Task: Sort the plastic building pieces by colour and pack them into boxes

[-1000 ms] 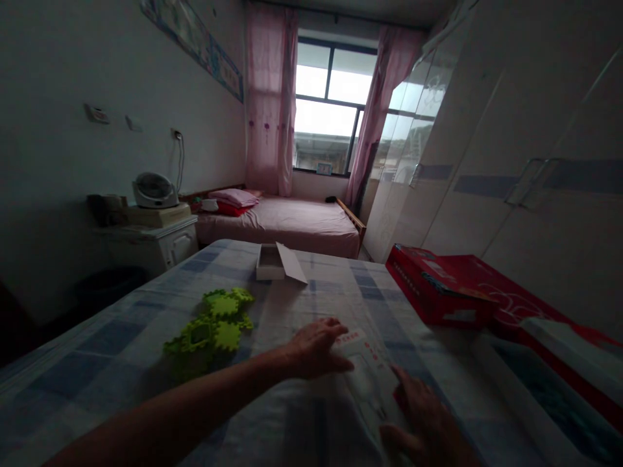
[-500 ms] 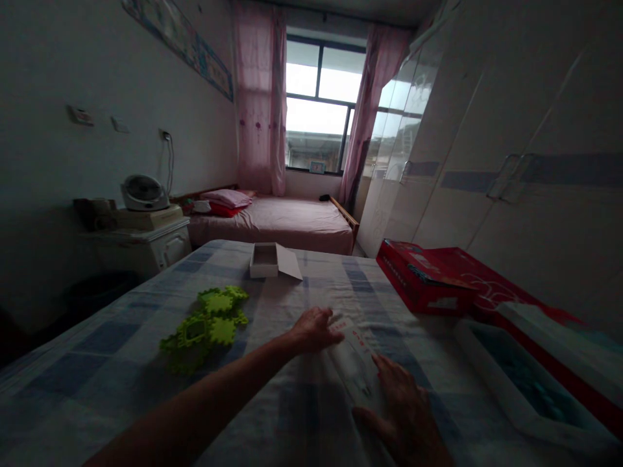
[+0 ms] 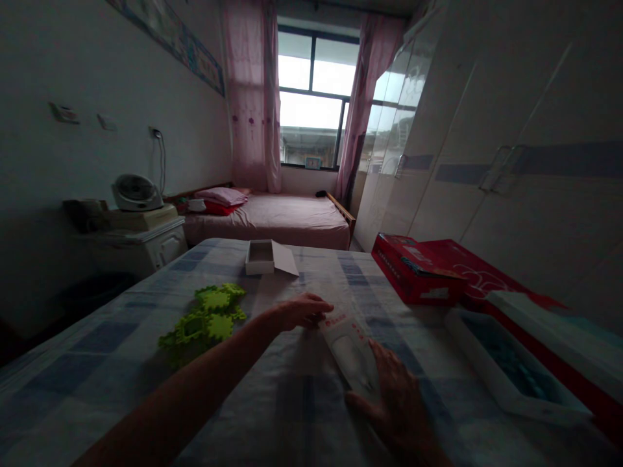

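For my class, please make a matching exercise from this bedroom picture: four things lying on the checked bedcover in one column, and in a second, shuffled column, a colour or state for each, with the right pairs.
Things
1. foam puzzle pieces
2. small box
3. flat packet
4. carton

Descriptions
A. red
B. white, open, its lid leaning beside it
C. bright green
D. pale with red print, under the left hand and right hand

Pairs: 1-C, 2-B, 3-D, 4-A

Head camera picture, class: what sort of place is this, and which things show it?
Most likely a home bedroom: a pink bed under a curtained window, and a tall wardrobe along the right wall.
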A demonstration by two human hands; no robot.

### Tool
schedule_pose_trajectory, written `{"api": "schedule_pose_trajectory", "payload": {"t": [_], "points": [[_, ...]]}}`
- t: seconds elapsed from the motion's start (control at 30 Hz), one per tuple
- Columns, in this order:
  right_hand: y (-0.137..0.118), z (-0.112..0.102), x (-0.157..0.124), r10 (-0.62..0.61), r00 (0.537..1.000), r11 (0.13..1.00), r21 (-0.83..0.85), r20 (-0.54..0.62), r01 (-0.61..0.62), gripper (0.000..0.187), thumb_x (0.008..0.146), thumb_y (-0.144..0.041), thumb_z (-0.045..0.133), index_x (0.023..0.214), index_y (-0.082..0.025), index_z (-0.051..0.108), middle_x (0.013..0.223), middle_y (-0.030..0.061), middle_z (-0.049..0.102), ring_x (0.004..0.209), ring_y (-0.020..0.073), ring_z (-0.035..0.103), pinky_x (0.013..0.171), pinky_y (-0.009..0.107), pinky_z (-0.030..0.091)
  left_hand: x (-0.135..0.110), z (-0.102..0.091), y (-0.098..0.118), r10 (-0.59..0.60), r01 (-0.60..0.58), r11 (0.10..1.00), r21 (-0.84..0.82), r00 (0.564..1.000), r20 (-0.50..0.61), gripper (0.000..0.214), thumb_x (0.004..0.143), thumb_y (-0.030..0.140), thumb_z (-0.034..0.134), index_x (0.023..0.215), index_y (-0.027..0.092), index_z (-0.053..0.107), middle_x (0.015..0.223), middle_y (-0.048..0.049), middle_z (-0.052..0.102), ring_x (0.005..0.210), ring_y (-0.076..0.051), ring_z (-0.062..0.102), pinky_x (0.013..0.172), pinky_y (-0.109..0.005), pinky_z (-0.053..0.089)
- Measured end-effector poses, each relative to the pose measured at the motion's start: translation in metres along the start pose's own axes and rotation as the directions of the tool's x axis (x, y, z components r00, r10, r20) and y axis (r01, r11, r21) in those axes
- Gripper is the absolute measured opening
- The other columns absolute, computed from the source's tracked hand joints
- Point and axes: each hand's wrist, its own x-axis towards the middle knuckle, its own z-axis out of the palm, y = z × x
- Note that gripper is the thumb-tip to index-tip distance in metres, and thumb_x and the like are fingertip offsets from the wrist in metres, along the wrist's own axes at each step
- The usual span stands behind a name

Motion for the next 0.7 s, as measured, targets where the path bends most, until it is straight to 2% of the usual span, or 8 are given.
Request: {"api": "schedule_pose_trajectory", "payload": {"t": [0.13,0.23,0.33,0.4,0.47,0.53,0.6,0.7], "points": [[-0.006,-0.004,0.004,-0.026,0.995,0.999,0.018,-0.093,0.027,0.062,0.078,-0.039,0.051,0.133,-0.012,0.038,0.123,0.0176,0.055,0.111,0.0301,0.054,0.085,0.046,0.048,-0.009,0.014,0.003,0.007,-0.006,0.995,-0.102,1.000,0.002,0.031,0.058,0.034,0.072,0.079,0.012,0.063,0.064,0.0010,0.058,0.052,-0.006,0.051,0.052,-0.019,0.041],[-0.003,-0.016,0.004,-0.126,0.988,0.992,-0.019,-0.088,0.125,0.044,0.082,-0.030,0.044,0.123,-0.014,0.050,0.116,0.0138,0.061,0.104,0.0251,0.060,0.082,0.038,0.052,-0.019,0.026,0.003,0.034,-0.044,0.986,-0.160,0.997,-0.063,0.034,0.058,0.023,0.071,0.088,0.011,0.060,0.059,0.0029,0.055,0.049,-0.006,0.050,0.051,-0.019,0.040],[0.014,-0.036,0.008,-0.149,0.988,0.985,-0.092,-0.047,0.145,0.030,0.081,-0.025,0.041,0.102,-0.022,0.061,0.092,0.0067,0.070,0.069,0.0190,0.067,0.056,0.028,0.053,-0.030,0.030,0.000,0.110,-0.146,0.955,-0.258,0.983,-0.149,0.047,0.065,0.027,0.068,0.106,0.010,0.052,0.068,0.0002,0.058,0.055,-0.008,0.054,0.057,-0.022,0.044],[0.028,-0.051,0.023,-0.062,0.998,0.993,-0.103,-0.031,0.058,0.027,0.080,-0.024,0.039,0.092,-0.024,0.063,0.071,0.0040,0.069,0.046,0.0159,0.060,0.040,0.025,0.043,-0.035,0.029,-0.009,0.193,-0.250,0.934,-0.256,0.954,-0.229,0.055,0.073,0.037,0.062,0.118,0.010,0.046,0.078,-0.0038,0.060,0.062,-0.010,0.057,0.060,-0.025,0.046],[0.036,-0.061,0.051,0.085,0.996,0.995,-0.045,-0.012,-0.086,0.029,0.081,-0.027,0.035,0.090,-0.021,0.062,0.063,0.0051,0.066,0.046,0.0175,0.058,0.038,0.025,0.038,-0.039,0.026,-0.023,0.282,-0.318,0.944,-0.083,0.913,-0.295,0.050,0.079,0.042,0.053,0.118,0.011,0.048,0.082,-0.0053,0.061,0.065,-0.012,0.058,0.061,-0.026,0.046],[0.034,-0.063,0.087,0.258,0.966,0.959,0.117,0.009,-0.257,0.031,0.084,-0.030,0.032,0.087,-0.017,0.060,0.061,0.0061,0.064,0.051,0.0179,0.059,0.044,0.025,0.041,-0.040,0.026,-0.039,0.366,-0.304,0.924,0.233,0.882,-0.297,0.036,0.082,0.037,0.048,0.107,0.013,0.057,0.079,-0.0043,0.061,0.067,-0.013,0.057,0.064,-0.026,0.045],[0.025,-0.052,0.124,0.301,0.944,0.882,0.337,0.138,-0.330,0.028,0.080,-0.028,0.036,0.089,-0.016,0.059,0.069,0.0060,0.065,0.057,0.0158,0.060,0.047,0.023,0.042,-0.041,0.027,-0.053,0.437,-0.274,0.823,0.497,0.865,-0.246,0.026,0.079,0.027,0.049,0.098,0.016,0.063,0.081,-0.0036,0.063,0.072,-0.014,0.057,0.071,-0.027,0.045],[0.005,-0.017,0.168,0.257,0.908,0.700,0.584,0.332,-0.411,0.033,0.078,-0.028,0.040,0.099,-0.011,0.058,0.075,0.0056,0.064,0.056,0.0128,0.057,0.047,0.022,0.042,-0.039,0.028,-0.063,0.489,-0.271,0.697,0.664,0.857,-0.163,0.030,0.075,0.018,0.048,0.100,0.019,0.063,0.089,-0.0036,0.063,0.076,-0.015,0.058,0.073,-0.026,0.044]]}}
